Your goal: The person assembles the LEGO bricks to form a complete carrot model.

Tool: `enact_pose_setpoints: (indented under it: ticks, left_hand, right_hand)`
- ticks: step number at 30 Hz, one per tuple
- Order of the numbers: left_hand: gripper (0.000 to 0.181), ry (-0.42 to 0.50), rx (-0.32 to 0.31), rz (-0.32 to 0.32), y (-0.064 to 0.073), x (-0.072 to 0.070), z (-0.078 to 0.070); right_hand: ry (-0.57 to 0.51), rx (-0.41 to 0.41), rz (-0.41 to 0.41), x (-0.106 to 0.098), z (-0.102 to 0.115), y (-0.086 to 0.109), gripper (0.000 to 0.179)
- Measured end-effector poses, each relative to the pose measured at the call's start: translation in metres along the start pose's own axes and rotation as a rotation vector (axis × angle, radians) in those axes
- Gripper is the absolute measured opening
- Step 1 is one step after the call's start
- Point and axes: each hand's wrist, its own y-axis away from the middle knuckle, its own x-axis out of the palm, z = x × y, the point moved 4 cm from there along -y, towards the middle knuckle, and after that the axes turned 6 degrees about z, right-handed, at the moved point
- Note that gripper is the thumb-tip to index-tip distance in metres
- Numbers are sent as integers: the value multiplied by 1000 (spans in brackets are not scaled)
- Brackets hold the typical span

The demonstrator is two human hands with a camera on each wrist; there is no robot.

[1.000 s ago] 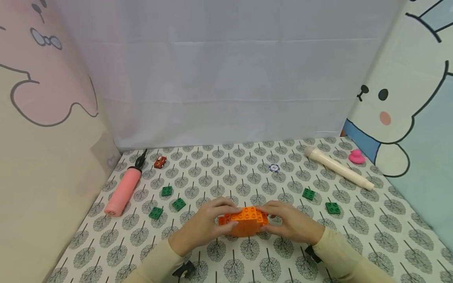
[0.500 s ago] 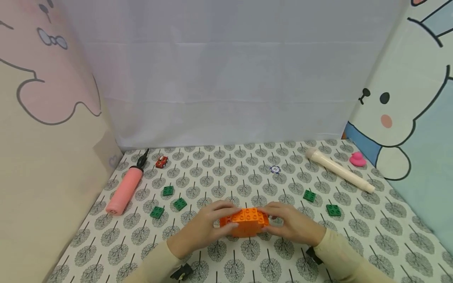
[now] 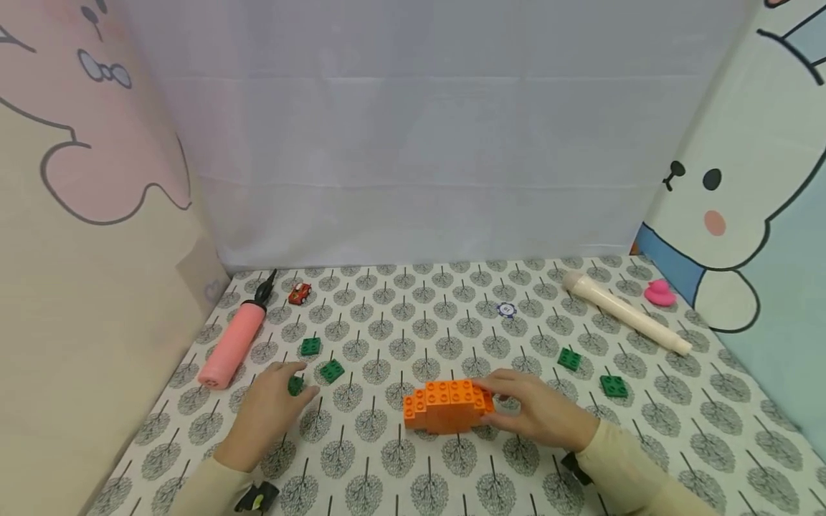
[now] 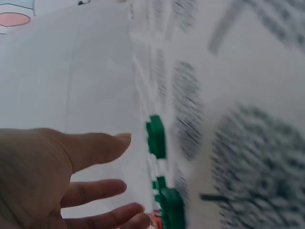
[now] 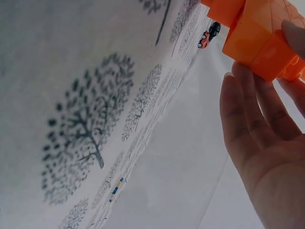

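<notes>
An assembly of orange toy building bricks (image 3: 449, 416), stepped at its ends, stands in front of me in the head view. My right hand (image 3: 538, 412) grips its right end between thumb and fingers; the right wrist view shows the orange bricks (image 5: 257, 38) from close by. To the left, my left hand (image 3: 271, 401) hovers over a green 2x2 brick (image 3: 295, 386), thumb and fingers spread either side of it. In the left wrist view the thumb (image 4: 102, 149) is apart from the green brick (image 4: 157, 137). Two other green bricks lie beyond that hand, one being the nearer brick (image 3: 332, 371).
On the right lie two green bricks, including the farther brick (image 3: 569, 359). A pink hand pump (image 3: 235, 344) and a red toy car (image 3: 300, 293) are at the left. A poker chip (image 3: 506, 310), a whitish microphone-shaped thing (image 3: 626, 312) and a pink rubber duck (image 3: 660, 292) lie farther back.
My left hand has let go of the orange bricks and moved left to a green brick. The right hand stays on the orange bricks, whose left end now shows.
</notes>
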Motion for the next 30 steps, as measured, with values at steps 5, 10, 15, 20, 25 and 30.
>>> enact_pose_setpoints:
  ticks: [5,10,15,20,25,30]
  left_hand:
    - [53,8,-91,17,-2,2,18]
    - [50,-50,-75,-41,-3,1,23]
    - [46,-64,-70,-48,-3,2,27]
    - [42,-60,-77,-32,-4,3,31]
    - [41,-36,-101,-12,-4,0,30]
    - [42,52,-81,-20,-4,-5,19]
  right_hand:
    - [-9,3,1,0,0,1,54]
    - [-8,-7,-2,2,-1,1,54]
    - [-14,-16,-1,0,-1,1,54]
    - [-17,-19,-3,-1,1,0,55]
    - [-12,-21,-8,-1,0,0,54]
    - [-6,-21,-1,0,-1,-1,53]
